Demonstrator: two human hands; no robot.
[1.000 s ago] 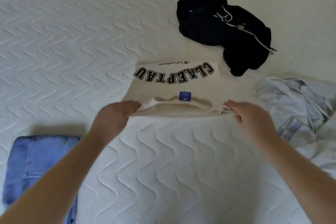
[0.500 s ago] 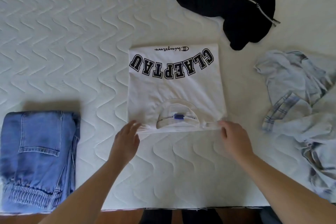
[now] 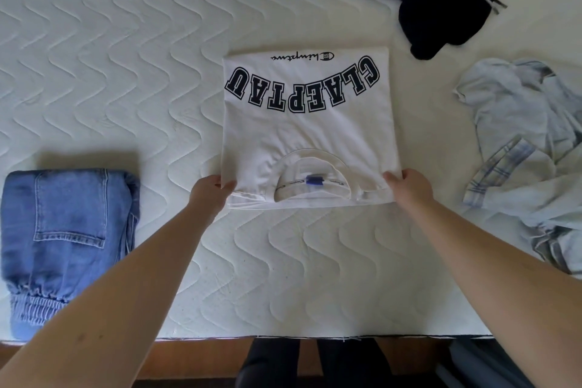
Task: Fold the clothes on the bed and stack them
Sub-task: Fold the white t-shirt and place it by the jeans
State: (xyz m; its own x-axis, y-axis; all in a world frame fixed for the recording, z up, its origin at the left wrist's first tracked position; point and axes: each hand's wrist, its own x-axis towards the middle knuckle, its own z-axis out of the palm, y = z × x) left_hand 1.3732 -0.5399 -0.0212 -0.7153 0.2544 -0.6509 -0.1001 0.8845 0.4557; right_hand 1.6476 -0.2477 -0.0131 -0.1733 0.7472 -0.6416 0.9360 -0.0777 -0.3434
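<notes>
White quilted bed (image 3: 110, 50) is carrying a folded white T-shirt (image 3: 307, 132), lettering upside down, collar nearest. Left hand (image 3: 210, 195) and right hand (image 3: 409, 187) are pinching its near corners. Since a second ago, the shirt is lying flat instead of doubled over.
</notes>
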